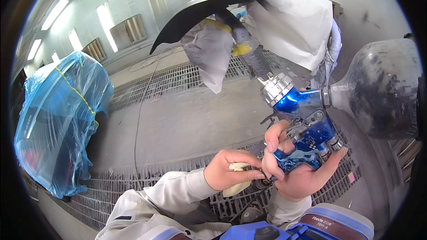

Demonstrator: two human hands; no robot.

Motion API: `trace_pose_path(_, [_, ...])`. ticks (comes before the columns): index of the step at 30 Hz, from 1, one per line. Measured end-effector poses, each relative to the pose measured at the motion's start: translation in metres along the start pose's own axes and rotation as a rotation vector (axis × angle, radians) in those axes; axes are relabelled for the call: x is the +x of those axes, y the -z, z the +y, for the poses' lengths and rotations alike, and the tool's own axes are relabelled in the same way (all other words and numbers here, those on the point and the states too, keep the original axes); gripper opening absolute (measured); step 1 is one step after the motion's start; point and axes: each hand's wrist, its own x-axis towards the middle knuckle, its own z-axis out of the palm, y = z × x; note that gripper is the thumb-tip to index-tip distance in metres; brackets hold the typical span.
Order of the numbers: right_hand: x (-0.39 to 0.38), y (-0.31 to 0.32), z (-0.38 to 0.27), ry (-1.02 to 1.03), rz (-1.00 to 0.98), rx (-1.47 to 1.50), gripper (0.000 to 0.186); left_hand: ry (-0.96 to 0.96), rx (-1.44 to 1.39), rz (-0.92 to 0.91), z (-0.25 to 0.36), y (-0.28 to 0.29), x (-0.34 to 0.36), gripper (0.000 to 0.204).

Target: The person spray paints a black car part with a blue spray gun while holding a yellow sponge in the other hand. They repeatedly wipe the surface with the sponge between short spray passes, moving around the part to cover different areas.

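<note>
My right hand (pixel 300 182) is wrapped round the handle of a blue spray gun (pixel 313 133), fingers curled by the trigger and thumb along its back. The gun is tilted, its silver air cap (pixel 276 90) pointing up and to the left. A large, paint-smudged cup (pixel 378 89) is joined to the gun and reaches the right edge. My left hand (pixel 231 169) is closed on a cream cloth (pixel 235 190), part of which hangs below the fingers. Its thumb and forefinger reach the bottom of the handle, beside the hose fitting (pixel 265 181); whether they grip it is hidden.
A curved dark panel (pixel 178 22) with masking paper (pixel 293 31) stands ahead on a support. At left is a vehicle part wrapped in blue film (pixel 62 124). Floor grating (pixel 147 91) and a thin hose (pixel 138 129) cross the booth. Respirator parts (pixel 333 222) edge into view below.
</note>
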Motion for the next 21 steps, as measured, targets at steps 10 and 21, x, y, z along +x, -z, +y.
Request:
trace_pose_path(10, [-0.013, -0.02, 0.009, -0.115, -0.006, 0.02, 0.109, -0.026, -0.103, 0.002, 0.001, 0.003, -0.024, 0.016])
trace_pose_path(21, [-0.036, -0.044, 0.007, -0.119, 0.117, -0.092, 0.12, -0.01, -0.11, -0.044, -0.016, 0.001, -0.054, 0.034])
